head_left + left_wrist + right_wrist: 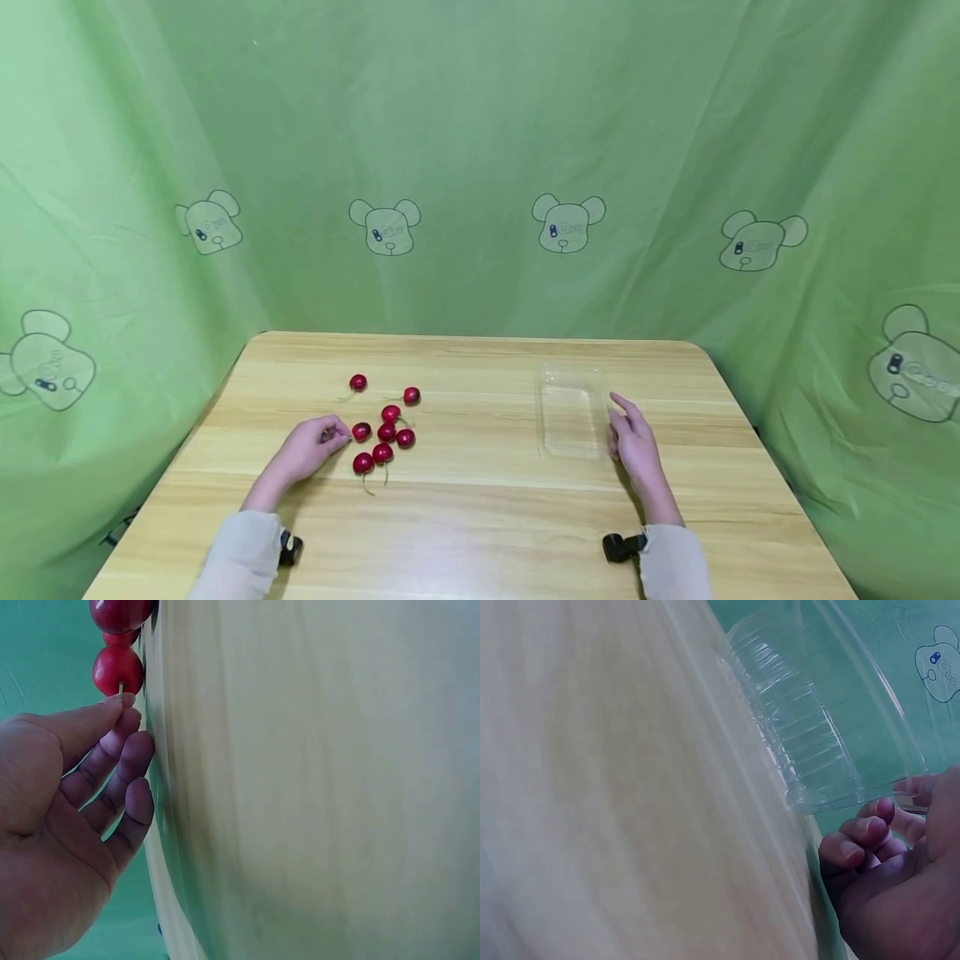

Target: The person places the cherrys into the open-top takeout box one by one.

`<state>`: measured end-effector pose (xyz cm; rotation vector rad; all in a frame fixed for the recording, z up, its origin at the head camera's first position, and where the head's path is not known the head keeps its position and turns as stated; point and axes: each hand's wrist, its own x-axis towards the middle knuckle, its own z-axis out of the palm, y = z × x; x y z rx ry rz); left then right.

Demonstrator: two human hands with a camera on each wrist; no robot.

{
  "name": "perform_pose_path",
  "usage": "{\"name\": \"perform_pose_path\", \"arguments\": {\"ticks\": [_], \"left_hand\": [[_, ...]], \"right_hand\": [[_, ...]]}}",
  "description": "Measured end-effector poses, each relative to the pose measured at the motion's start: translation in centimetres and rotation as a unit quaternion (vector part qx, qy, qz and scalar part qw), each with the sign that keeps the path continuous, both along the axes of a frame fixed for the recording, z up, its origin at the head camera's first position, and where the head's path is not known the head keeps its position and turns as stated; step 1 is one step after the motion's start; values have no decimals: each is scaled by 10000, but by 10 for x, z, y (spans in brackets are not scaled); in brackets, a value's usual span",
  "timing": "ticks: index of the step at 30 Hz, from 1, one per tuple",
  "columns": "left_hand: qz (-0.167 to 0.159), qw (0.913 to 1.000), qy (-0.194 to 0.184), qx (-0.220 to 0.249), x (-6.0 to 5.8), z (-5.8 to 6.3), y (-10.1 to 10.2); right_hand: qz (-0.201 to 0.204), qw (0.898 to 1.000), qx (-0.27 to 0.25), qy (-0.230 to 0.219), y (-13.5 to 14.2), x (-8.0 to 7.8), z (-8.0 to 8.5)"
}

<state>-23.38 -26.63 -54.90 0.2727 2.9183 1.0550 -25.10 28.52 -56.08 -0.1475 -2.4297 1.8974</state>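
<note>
My left hand (315, 446) pinches the short green stem (121, 689) of a red cherry (362, 432) between thumb and index fingertip. In the left wrist view, its other fingers curl loosely below. Several more dark red cherries (382, 453) lie close to its right, some with stems. On the right half of the table is a clear plastic box (572, 454), its open side up. My right hand (636, 450) is against the box's right side, index finger extended and the other fingers loosely bent. Through the clear wall (840, 804) part of a finger shows.
A light wooden table (480, 525) carries everything. Two cherries lie farther back, one (357, 382) at the left and one (412, 396) nearer the middle. A green curtain (480, 283) with bear-face prints hangs round the back and sides. Each wrist wears a black camera (622, 547).
</note>
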Motion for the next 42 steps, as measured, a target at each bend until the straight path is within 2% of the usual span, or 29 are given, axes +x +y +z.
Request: {"name": "perform_pose_path", "arguments": {"ticks": [11,18,28,42], "left_hand": [[100,9998,-125,-80,0,7,-2],[66,9999,-76,6,-1,10,1],[224,9994,-218,155,1,11,3],[260,9990,-186,309,-4,18,7]], "right_hand": [[62,9999,-131,-58,-3,2,0],[13,9999,-146,-32,-3,2,2],[0,9998,-173,-96,-4,3,1],[-14,9998,-189,-13,-2,1,2]]}}
